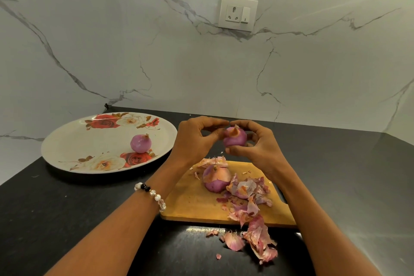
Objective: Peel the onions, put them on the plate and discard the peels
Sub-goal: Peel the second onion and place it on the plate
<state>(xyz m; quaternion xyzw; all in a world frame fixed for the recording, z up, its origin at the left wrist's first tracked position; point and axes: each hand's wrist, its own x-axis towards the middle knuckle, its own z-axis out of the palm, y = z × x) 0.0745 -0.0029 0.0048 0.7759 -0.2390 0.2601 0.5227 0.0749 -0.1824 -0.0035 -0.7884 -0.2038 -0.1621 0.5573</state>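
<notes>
The small purple onion sits above the wooden cutting board, our right hand cupping it with curled fingers while our left hand pinches skin at its top. We should pull strips downward, turning it steadily.

Wall: glossy white marble with grey veins, meeting a side panel at the left.
Socket: white plate with one outlet and a switch, set in the wall.
Table: black, speckled, matte stone.
Light: soft glare streaks at the wall's upper right.
</notes>
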